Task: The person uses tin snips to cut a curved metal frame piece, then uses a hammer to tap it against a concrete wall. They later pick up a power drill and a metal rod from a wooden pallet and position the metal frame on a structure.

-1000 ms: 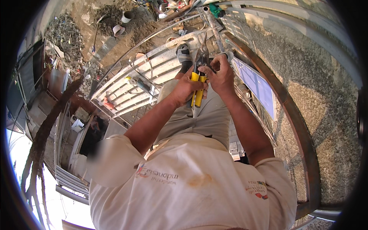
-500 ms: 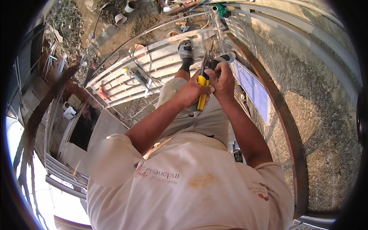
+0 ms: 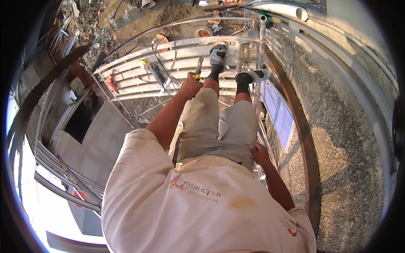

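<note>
Out over the slatted platform, my left hand (image 3: 192,87) is closed round the pliers (image 3: 197,76), which have yellow and black handles. Their jaws point away from me, and the grip hides most of the handles. My right hand (image 3: 260,154) rests against the right hip of my light shorts (image 3: 238,126). Its thumb side shows, while the other fingers are hidden by the cloth, so whether they hold anything is unclear. An angle grinder (image 3: 152,71) with a yellow part lies on the slats left of my left hand.
I stand on a pale slatted scaffold platform (image 3: 177,52) with metal rails. An orange power tool (image 3: 112,83) and loose cables lie at its left end. A rough wall (image 3: 341,139) runs along the right, with a blue-white panel (image 3: 276,111) beside it. Rubble (image 3: 120,19) covers the ground beyond.
My hands have come apart. The left one has carried the pliers to the left, while the right one has let go of them and dropped back to my right hip.
</note>
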A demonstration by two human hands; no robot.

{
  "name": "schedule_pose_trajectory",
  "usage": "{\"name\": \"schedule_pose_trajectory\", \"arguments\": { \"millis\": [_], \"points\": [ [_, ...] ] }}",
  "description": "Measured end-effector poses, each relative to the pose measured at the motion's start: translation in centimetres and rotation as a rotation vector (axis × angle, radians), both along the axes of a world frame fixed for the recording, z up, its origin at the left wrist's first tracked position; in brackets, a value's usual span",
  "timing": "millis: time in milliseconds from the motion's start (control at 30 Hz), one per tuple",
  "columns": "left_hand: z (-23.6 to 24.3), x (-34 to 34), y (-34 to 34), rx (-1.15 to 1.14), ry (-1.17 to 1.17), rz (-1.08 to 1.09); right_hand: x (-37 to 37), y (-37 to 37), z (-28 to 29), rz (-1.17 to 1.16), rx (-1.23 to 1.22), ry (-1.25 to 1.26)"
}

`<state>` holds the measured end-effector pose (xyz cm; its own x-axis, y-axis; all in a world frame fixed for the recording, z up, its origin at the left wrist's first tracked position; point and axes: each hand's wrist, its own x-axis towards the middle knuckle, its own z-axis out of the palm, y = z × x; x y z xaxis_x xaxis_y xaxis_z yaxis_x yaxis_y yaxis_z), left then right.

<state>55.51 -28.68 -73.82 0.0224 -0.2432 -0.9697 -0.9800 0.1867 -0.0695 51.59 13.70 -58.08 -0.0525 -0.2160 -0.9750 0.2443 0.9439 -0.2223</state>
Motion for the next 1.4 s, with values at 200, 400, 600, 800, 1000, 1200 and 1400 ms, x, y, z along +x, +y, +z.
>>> {"name": "schedule_pose_trajectory", "arguments": {
  "millis": [200, 400, 600, 800, 1000, 1200, 1400],
  "points": [
    [-7.5, 6.9, -1.7, -0.124, -0.107, -0.046, -3.0, 0.4, 5.8, 0.218, -0.096, -0.259],
    [-18.1, 10.4, -1.1, -0.227, -0.103, -0.071, -3.3, -0.3, 1.6, 0.207, 0.11, -0.381],
    [-27.3, 13.1, 2.6, -0.341, -0.057, -0.061, -3.1, 0.8, -1.4, 0.281, 0.237, -0.499],
    [-31.5, 16.9, 5.0, -0.388, -0.063, 0.05, -2.9, 2.0, -2.9, 0.267, 0.292, -0.58],
    [-29.4, 14.4, 5.3, -0.237, -0.174, 0.011, -2.5, 2.6, -2.4, 0.295, 0.131, -0.401],
    [-22.6, 14.0, 1.6, -0.153, 0.229, -0.056, -1.5, 2.8, -1.7, 0.273, 0.06, -0.36],
    [-17.7, 9.2, -3.2, -0.126, 0.427, -0.089, -3.6, 1.1, 1.1, -0.03, -0.054, 0.075]
  ]
}}
